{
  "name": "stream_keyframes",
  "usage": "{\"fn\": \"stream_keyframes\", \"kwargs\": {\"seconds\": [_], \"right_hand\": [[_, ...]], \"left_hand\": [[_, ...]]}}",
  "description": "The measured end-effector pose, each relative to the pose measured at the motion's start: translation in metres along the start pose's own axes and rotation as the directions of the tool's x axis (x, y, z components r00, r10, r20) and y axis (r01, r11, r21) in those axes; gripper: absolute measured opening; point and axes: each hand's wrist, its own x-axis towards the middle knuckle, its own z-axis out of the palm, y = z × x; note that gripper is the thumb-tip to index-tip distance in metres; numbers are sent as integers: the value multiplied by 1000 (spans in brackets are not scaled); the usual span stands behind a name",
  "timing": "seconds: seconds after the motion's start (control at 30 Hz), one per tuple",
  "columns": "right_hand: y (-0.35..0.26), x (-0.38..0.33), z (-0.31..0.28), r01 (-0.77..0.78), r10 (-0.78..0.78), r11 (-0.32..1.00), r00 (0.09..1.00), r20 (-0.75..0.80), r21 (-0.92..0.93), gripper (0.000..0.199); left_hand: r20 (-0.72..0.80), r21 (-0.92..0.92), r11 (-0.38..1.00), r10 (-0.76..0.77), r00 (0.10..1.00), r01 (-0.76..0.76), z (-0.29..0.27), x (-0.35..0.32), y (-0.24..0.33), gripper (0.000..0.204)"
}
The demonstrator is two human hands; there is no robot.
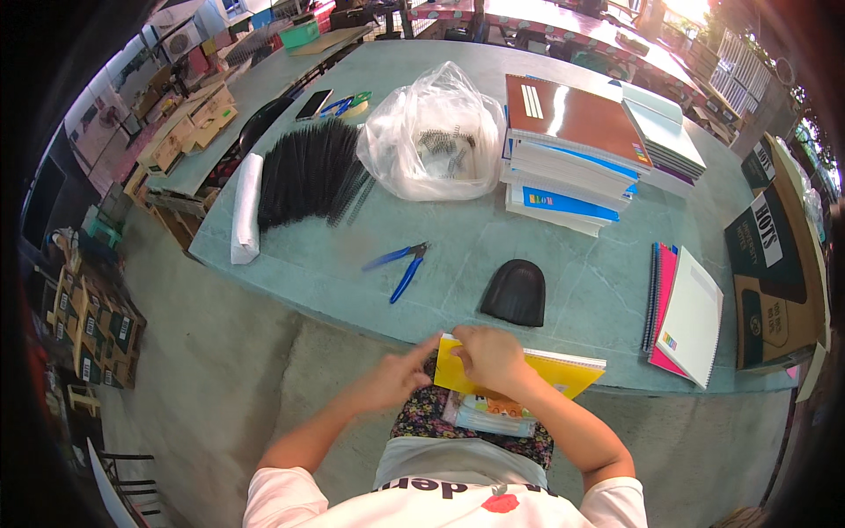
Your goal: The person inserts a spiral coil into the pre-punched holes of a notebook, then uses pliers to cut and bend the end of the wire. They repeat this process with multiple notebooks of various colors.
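Observation:
A yellow-covered notebook (570, 377) stands on edge at the table's near side, its page edges facing up. Curled over its top edge, my right hand (489, 359) grips it near the left end. My left hand (387, 380) is just left of that end, its index finger stretched to the top left corner; I cannot tell whether the fingertip touches. Beyond the notebook lie a black rounded pad (515, 293) and blue-handled cutting pliers (403, 267) with their handles spread. Behind the pliers are many black spiral binding coils (308, 172).
Around the back are a clear plastic bag (431, 132) holding coils, a white roll (247, 209), a phone (314, 104) and notebook stacks (572, 119) (664, 141). Rightward lie bound notebooks (691, 317) and cardboard boxes (775, 273). A face mask (495, 421) rests on my lap.

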Motion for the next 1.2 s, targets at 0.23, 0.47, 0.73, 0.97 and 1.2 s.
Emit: {"fn": "stream_keyframes", "kwargs": {"seconds": [0.23,0.47,0.73,0.97,1.2], "right_hand": [[2,7,6,-32,46,989,994,-94,143,22],[-9,11,20,30,-48,997,954,-295,-65,28],[-5,9,23,65,-73,997,954,-291,-40,27],[-7,5,22,54,-37,997,961,-276,54,24],[-5,5,17,25,4,993,969,-248,115,21]], "left_hand": [[-312,-95,992,44,949,-77,-10,1,17,23],[-498,-13,974,190,846,-227,-7,2,22,22],[-518,131,965,261,814,-226,1,6,24,21],[-517,38,992,126,847,-124,4,9,30,18],[-521,143,973,227,823,-178,6,4,31,17]]}}
